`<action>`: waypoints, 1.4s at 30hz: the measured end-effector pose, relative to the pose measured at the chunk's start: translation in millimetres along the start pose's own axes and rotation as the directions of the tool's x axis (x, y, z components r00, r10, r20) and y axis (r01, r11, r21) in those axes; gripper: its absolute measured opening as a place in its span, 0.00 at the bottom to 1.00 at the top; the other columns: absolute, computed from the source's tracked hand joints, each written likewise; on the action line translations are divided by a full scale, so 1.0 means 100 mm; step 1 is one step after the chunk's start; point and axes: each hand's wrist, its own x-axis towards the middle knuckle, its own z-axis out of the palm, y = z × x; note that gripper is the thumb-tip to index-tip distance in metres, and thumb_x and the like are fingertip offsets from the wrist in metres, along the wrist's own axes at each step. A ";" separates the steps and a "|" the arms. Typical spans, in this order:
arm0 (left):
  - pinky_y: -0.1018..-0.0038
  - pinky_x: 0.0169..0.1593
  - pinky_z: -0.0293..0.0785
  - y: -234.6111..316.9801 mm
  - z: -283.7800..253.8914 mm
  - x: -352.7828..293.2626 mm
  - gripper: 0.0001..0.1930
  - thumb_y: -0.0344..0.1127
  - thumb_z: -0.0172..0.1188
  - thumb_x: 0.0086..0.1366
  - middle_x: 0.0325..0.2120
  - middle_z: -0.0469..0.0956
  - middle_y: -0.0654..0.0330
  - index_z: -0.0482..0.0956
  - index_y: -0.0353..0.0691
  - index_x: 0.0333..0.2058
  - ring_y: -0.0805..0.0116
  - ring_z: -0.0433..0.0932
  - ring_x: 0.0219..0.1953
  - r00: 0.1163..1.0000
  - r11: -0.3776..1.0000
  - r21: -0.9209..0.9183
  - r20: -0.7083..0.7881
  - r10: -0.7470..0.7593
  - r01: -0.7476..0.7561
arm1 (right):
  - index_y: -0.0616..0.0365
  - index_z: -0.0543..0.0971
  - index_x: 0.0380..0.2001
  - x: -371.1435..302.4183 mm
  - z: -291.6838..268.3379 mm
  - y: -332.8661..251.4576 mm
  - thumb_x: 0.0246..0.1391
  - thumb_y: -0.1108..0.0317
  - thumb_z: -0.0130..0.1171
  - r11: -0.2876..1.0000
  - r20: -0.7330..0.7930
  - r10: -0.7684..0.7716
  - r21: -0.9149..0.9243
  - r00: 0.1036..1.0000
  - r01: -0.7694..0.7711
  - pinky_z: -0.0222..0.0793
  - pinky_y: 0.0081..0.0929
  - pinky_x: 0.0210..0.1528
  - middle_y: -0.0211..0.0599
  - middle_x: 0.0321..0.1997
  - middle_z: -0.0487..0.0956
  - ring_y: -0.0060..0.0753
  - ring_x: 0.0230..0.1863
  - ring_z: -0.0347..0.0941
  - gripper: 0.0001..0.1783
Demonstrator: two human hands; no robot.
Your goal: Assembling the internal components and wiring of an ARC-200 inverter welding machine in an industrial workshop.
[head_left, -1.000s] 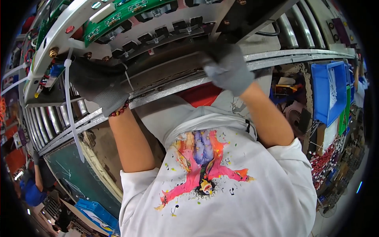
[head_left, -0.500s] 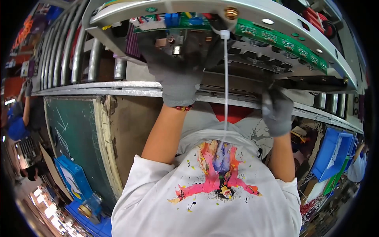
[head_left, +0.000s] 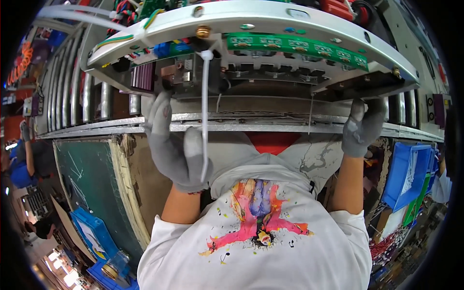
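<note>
A large silvery metal chassis (head_left: pixel 270 14) stands tilted ahead of me, with a green circuit board (head_left: pixel 295 46) along its inside. From its front hangs a long white cable tie (head_left: pixel 206 106), its tail passing in front of my left hand (head_left: pixel 174 150). That hand, in a grey glove, is open below the chassis's left part. Its fingers are extended upward, tips near the lower edge, and the thumb is apart. My right hand (head_left: pixel 362 128), also gloved, grips the lower right edge of the chassis; its fingertips are partly hidden there.
Metal rollers (head_left: pixel 104 101) and a rail (head_left: pixel 179 126) form a conveyor under the chassis. More cable ties (head_left: pixel 82 15) stick out at upper left. A blue bin (head_left: pixel 406 179) stands at right, a green board (head_left: pixel 87 179) at left. Another person (head_left: pixel 21 164) is at far left.
The chassis has shifted left in view. My left hand has come down out of its inside, fingers straightened. My right hand has moved right, onto the lower edge.
</note>
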 end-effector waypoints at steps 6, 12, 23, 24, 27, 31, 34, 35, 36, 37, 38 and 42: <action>0.60 0.59 0.59 -0.30 0.08 -0.06 0.27 0.29 0.58 0.54 0.50 0.67 0.46 0.64 0.26 0.52 0.51 0.68 0.52 0.994 0.947 0.320 -0.099 0.039 -0.005 | 0.55 0.76 0.32 -0.27 0.09 -0.50 0.51 0.52 0.60 0.967 0.630 0.140 -0.252 0.764 0.030 0.70 0.43 0.26 0.45 0.24 0.78 0.51 0.25 0.76 0.16; 0.65 0.50 0.72 -0.33 0.15 0.42 0.23 0.25 0.57 0.59 0.49 0.70 0.45 0.62 0.28 0.52 0.57 0.76 0.45 0.884 0.837 0.547 -0.371 0.283 -0.038 | 0.54 0.77 0.34 -0.28 0.28 -0.36 0.54 0.61 0.54 0.955 0.603 0.010 -0.243 0.797 0.172 0.71 0.43 0.27 0.45 0.23 0.77 0.51 0.24 0.75 0.10; 0.68 0.34 0.78 -0.70 0.14 0.78 0.22 0.45 0.62 0.62 0.34 0.81 0.53 0.72 0.35 0.46 0.59 0.82 0.34 0.837 0.978 0.033 -0.523 -0.161 0.208 | 0.58 0.79 0.33 -0.22 0.27 -0.23 0.48 0.66 0.58 0.948 0.541 -0.242 -0.044 0.805 0.315 0.70 0.44 0.27 0.49 0.27 0.77 0.55 0.25 0.73 0.09; 0.68 0.34 0.79 -0.67 0.23 0.81 0.21 0.44 0.62 0.62 0.33 0.81 0.54 0.72 0.36 0.46 0.58 0.82 0.32 0.755 0.870 -0.415 -0.472 -0.456 0.266 | 0.58 0.79 0.33 -0.18 0.19 -0.20 0.48 0.66 0.58 0.945 0.530 -0.220 -0.092 0.819 0.314 0.70 0.44 0.27 0.49 0.27 0.77 0.55 0.25 0.73 0.09; 0.71 0.34 0.81 -0.41 0.67 0.63 0.19 0.43 0.60 0.62 0.33 0.80 0.55 0.72 0.36 0.46 0.60 0.80 0.30 0.798 0.488 -0.812 -0.047 -0.600 0.319 | 0.55 0.80 0.23 -0.22 -0.10 0.08 0.42 0.60 0.62 0.954 0.777 0.142 -0.272 0.614 0.124 0.71 0.44 0.31 0.44 0.23 0.77 0.48 0.28 0.75 0.10; 0.71 0.35 0.80 0.25 1.79 0.20 0.20 0.41 0.61 0.62 0.35 0.79 0.55 0.70 0.37 0.48 0.60 0.79 0.31 0.828 0.251 -0.838 0.345 -0.443 0.484 | 0.51 0.80 0.30 -0.31 -0.04 -0.32 0.43 0.62 0.61 0.982 0.530 -0.127 -0.052 0.838 0.182 0.72 0.43 0.32 0.36 0.26 0.75 0.41 0.30 0.75 0.09; 0.70 0.36 0.79 0.62 2.07 -0.03 0.21 0.40 0.61 0.61 0.36 0.78 0.55 0.69 0.38 0.49 0.60 0.78 0.32 0.834 0.223 -0.807 0.499 -0.235 0.546 | 0.63 0.73 0.45 0.02 -0.35 -0.29 0.45 0.60 0.62 0.998 -0.201 -0.057 -0.050 0.978 0.048 0.71 0.47 0.36 0.50 0.34 0.75 0.58 0.33 0.72 0.24; 0.70 0.36 0.78 0.73 2.09 -0.15 0.21 0.40 0.61 0.61 0.36 0.78 0.55 0.68 0.39 0.50 0.60 0.78 0.32 0.824 0.222 -0.793 0.542 -0.168 0.567 | 0.68 0.72 0.44 -0.08 -0.25 -0.20 0.48 0.57 0.56 0.999 -0.236 -0.020 0.038 0.972 0.030 0.68 0.48 0.46 0.57 0.38 0.74 0.62 0.41 0.70 0.26; 0.70 0.36 0.78 0.82 2.07 -0.21 0.22 0.40 0.61 0.61 0.37 0.77 0.55 0.68 0.39 0.50 0.60 0.78 0.32 0.813 0.234 -0.780 0.573 -0.105 0.580 | 0.76 0.64 0.53 -0.07 -0.24 -0.16 0.48 0.56 0.55 0.976 0.234 0.067 0.186 0.970 -0.112 0.68 0.46 0.50 0.65 0.45 0.71 0.65 0.45 0.69 0.36; 0.70 0.37 0.78 0.88 2.07 -0.25 0.22 0.39 0.61 0.61 0.37 0.77 0.55 0.67 0.39 0.51 0.60 0.78 0.33 0.807 0.247 -0.777 0.589 -0.043 0.580 | 0.78 0.48 0.63 -0.13 -0.11 -0.30 0.49 0.56 0.55 0.969 0.235 0.166 0.142 0.958 -0.203 0.67 0.44 0.54 0.69 0.51 0.66 0.65 0.49 0.68 0.47; 0.70 0.37 0.77 0.94 2.07 -0.28 0.22 0.39 0.61 0.61 0.37 0.77 0.55 0.67 0.40 0.51 0.60 0.77 0.33 0.809 0.265 -0.782 0.587 0.011 0.564 | 0.76 0.34 0.65 -0.14 0.01 -0.32 0.50 0.56 0.53 0.984 0.186 0.171 0.025 0.967 -0.179 0.65 0.43 0.58 0.73 0.56 0.61 0.65 0.55 0.65 0.54; 0.70 0.38 0.76 0.88 1.87 -0.32 0.24 0.38 0.61 0.60 0.39 0.76 0.55 0.65 0.41 0.53 0.60 0.76 0.34 0.826 0.364 -0.811 0.540 0.162 0.458 | 0.77 0.40 0.65 0.00 -0.38 -0.20 0.54 0.57 0.49 0.995 0.321 0.098 -0.023 0.942 -0.096 0.61 0.44 0.62 0.74 0.60 0.58 0.68 0.56 0.64 0.48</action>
